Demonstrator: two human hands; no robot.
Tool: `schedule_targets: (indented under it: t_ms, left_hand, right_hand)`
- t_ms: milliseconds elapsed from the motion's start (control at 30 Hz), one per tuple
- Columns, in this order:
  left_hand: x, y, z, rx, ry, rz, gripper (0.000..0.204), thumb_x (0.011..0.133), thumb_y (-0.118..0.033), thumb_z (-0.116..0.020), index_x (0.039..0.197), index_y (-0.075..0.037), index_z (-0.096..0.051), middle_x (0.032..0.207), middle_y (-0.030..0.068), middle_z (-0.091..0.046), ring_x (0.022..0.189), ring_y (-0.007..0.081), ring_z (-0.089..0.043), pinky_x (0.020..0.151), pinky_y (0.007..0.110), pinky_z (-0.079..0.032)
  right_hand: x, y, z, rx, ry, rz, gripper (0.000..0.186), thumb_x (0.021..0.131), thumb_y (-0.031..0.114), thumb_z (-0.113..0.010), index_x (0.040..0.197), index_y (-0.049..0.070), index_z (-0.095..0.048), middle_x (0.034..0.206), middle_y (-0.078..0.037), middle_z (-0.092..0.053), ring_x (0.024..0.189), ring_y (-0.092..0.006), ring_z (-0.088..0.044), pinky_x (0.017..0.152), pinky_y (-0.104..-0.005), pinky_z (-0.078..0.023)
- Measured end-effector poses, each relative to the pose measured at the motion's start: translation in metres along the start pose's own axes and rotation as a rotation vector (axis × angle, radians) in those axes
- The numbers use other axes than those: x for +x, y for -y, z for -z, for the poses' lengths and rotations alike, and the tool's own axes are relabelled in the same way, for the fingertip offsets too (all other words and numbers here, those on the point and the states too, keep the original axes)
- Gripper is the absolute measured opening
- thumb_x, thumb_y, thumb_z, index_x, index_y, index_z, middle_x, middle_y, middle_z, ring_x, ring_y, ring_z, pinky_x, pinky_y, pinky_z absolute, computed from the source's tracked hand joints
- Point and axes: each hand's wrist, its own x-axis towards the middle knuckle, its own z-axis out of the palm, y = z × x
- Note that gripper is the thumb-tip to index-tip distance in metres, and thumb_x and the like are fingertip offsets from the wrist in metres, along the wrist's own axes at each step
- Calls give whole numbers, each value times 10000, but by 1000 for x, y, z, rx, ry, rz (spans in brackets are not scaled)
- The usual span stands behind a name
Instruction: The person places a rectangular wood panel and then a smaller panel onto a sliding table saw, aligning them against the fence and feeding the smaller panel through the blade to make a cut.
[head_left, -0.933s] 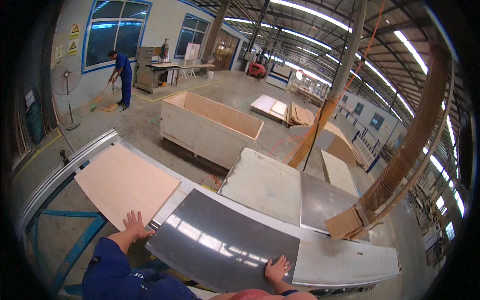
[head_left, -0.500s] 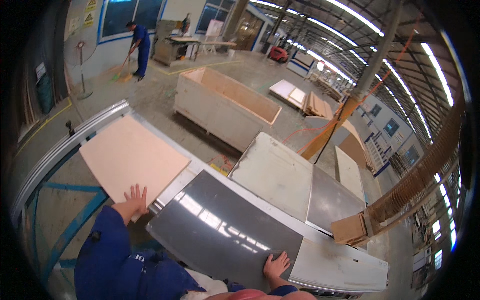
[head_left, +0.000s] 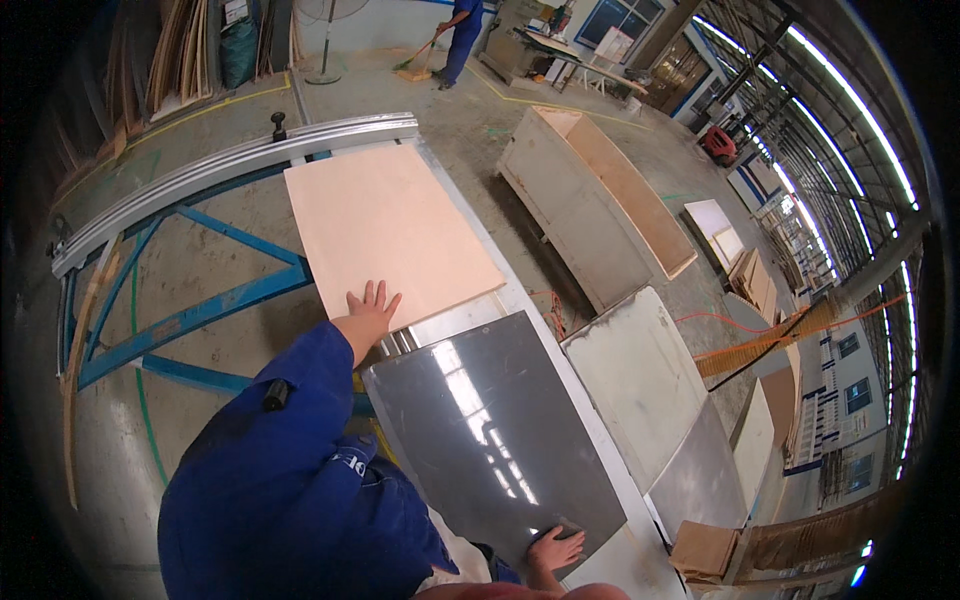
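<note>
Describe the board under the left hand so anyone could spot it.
Beside the big open crate runs a metal bench. At its far end lies the board, left hand on its near edge. It is pale pinkish, unlike the dark glossy sheet nearby.

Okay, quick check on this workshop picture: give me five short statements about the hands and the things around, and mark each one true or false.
1. The left hand touches the pale panel. True.
2. The right hand rests on the pale panel too. False: it rests on the dark glossy sheet.
3. The long box beyond the dark glossy sheet has an open top. True.
4. The co-worker near the top edge is sitting down. False: the co-worker stands, holding a broom.
5. The metal frame left of the pale panel is blue. True.
</note>
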Motion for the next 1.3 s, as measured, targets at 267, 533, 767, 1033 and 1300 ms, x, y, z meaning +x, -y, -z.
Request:
schedule_targets:
  t_ms: [267, 533, 767, 1033, 1300]
  left_hand:
    - [-3, 1, 1, 10, -15, 6, 1390, 702, -413, -938, 1687, -242, 27, 1736, 227, 83, 1589, 479, -10, 1098, 786, -289]
    - [-1, 2, -2, 4, -28, -27, 1394, 724, -378, -922, 1678, -224, 83, 1734, 223, 88, 1586, 487, 17, 1126, 789, -260]
    - [4, -2, 3, 111, 47, 6, 1386, 782, -427, -874, 1659, -181, 171, 1713, 273, 138, 1581, 502, 19, 1112, 757, -315]
    - [3, -2, 3, 164, 30, 8, 1390, 784, -444, -867, 1657, -170, 180, 1710, 288, 128, 1574, 517, -21, 1071, 737, -376]
    - [2, 0, -3, 140, -30, -13, 1399, 747, -426, -895, 1670, -176, 127, 1722, 267, 83, 1575, 513, -42, 1075, 746, -374]
  right_hand:
    - [-1, -1, -2, -15, -48, 41, 717, 1038, 479, -496, 1581, 27, -377, 1631, -141, -411, 1494, -344, -363, 1255, -508, -215]
    - [-5, 1, 1, 53, -109, 81, 732, 1005, 456, -546, 1560, 4, -390, 1590, -157, -450, 1463, -364, -379, 1248, -509, -215]
    - [-3, 1, -2, 132, -115, 46, 737, 985, 426, -568, 1567, 9, -388, 1608, -189, -427, 1504, -417, -350, 1269, -532, -182]
    - [0, -2, -7, 140, -137, 45, 744, 958, 414, -595, 1556, 15, -406, 1583, -184, -457, 1487, -415, -376, 1262, -550, -204]
    - [8, -11, -23, 383, -213, 5, 693, 927, 367, -674, 1489, -4, -514, 1597, -238, -422, 1491, -423, -368, 1252, -513, -249]
